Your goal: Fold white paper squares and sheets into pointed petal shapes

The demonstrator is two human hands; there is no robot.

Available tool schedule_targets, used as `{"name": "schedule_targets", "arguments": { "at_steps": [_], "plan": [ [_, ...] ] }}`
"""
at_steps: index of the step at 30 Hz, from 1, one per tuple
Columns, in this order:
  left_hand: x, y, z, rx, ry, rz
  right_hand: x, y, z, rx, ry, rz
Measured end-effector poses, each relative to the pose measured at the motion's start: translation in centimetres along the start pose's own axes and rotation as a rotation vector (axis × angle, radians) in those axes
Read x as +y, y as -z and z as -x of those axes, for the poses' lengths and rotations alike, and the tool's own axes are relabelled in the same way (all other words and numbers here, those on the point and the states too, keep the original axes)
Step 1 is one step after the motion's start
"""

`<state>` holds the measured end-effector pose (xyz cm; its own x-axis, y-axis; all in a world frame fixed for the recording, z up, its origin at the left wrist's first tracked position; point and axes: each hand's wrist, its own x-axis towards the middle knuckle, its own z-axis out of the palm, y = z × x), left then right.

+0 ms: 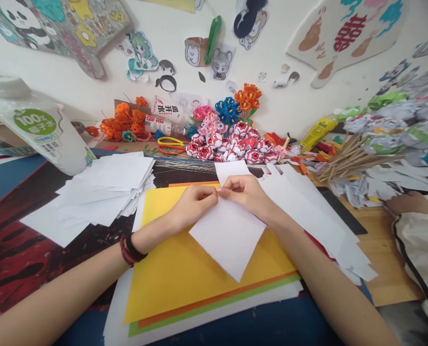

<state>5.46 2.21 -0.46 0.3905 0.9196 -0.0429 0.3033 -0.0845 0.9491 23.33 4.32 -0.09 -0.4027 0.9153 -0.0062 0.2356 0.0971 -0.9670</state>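
Note:
A white square of paper (232, 238) is turned cornerwise over a yellow sheet (163, 269). My left hand (198, 204) and my right hand (245, 192) meet at its top corner, each with thumb and fingers pinched on the paper. The fingertips nearly touch and cover that corner. Orange, green and white sheets show under the yellow one. Just behind my right hand is another piece of white paper (232, 168).
Loose white paper stacks lie at left (106, 192) and right (308, 216). A white bottle (44, 129) stands at back left. Paper flowers (235, 144) line the wall. At right are a bundle of sticks (351, 156) and another person's hand (412, 204).

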Motion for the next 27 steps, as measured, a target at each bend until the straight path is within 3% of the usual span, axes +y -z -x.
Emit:
{"name": "schedule_targets", "arguments": {
  "at_steps": [5,10,13,16,19,23,25,27],
  "plan": [
    [0.0,0.2,-0.1,-0.027,-0.006,0.046,0.0,1.1,-0.2,0.075,0.022,0.035],
    [0.5,0.9,0.2,-0.046,0.01,0.064,0.2,4.1,-0.5,0.216,0.038,0.028],
    [0.3,1.7,0.3,-0.012,-0.012,0.072,0.8,6.0,-0.7,0.35,0.05,-0.005],
    [0.0,2.4,0.1,0.081,-0.06,0.067,1.4,6.5,-0.8,0.455,0.053,-0.055],
    [0.1,2.6,-0.1,0.185,-0.08,-0.066,1.5,5.3,-1.0,0.456,0.104,-0.096],
    [-0.1,2.4,-0.4,0.227,-0.116,-0.178,1.1,3.0,-1.0,0.442,0.154,-0.114],
    [-0.6,2.5,-0.5,0.267,-0.128,-0.156,1.0,2.7,-0.8,0.332,0.109,-0.129],
    [-1.1,2.8,-0.8,0.31,-0.123,-0.152,0.9,2.7,-0.7,0.135,0.034,-0.119]
  ]
}}
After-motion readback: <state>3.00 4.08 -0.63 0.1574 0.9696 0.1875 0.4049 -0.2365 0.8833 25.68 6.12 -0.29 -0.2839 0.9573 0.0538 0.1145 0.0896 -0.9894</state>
